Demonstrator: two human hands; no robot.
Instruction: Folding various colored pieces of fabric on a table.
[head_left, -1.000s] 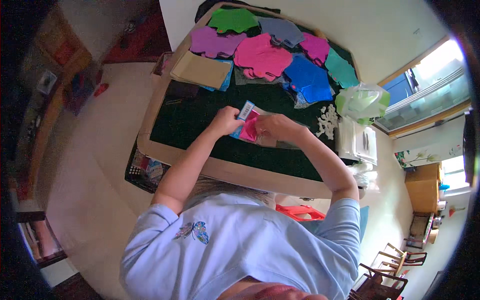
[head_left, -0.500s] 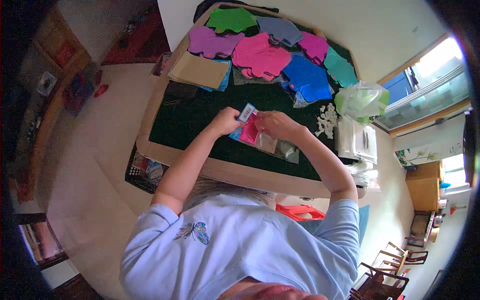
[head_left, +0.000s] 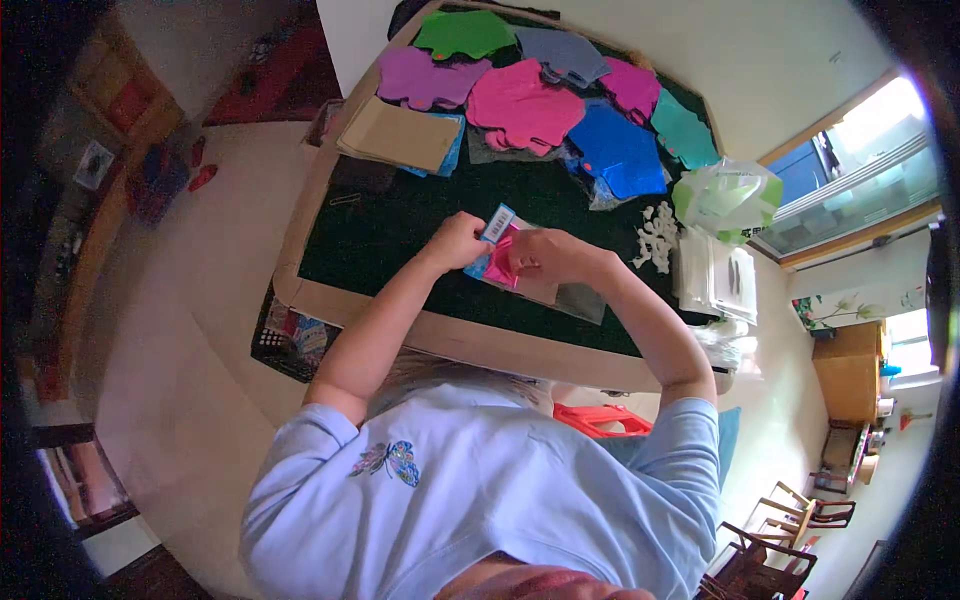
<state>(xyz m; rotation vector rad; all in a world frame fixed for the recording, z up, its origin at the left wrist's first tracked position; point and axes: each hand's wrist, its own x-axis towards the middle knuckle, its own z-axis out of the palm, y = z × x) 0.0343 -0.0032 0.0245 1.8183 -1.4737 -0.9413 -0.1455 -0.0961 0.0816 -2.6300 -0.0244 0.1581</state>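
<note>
Over the near middle of the dark green tabletop, my left hand [head_left: 458,241] is closed on the left edge of a blue card with a barcode label [head_left: 499,224]. A shiny pink piece [head_left: 502,262] lies against the card, between my two hands. My right hand [head_left: 555,256] bends over the pink piece with curled fingers; what they pinch is hidden. Below that hand, a clear plastic bag [head_left: 582,302] with a beige sheet [head_left: 537,287] lies on the cloth, partly covered by my hand.
Stacks of coloured cut-outs fill the far side, among them pink [head_left: 525,105], blue [head_left: 622,150] and green [head_left: 465,35]. Beige sheets [head_left: 398,135] lie at left. To the right are small white pieces [head_left: 656,238], clear bags [head_left: 722,275] and a green-white plastic bag [head_left: 728,198].
My right hand has curled further over the pink piece and covers more of it. The card has shifted slightly right, with my left hand still on it.
</note>
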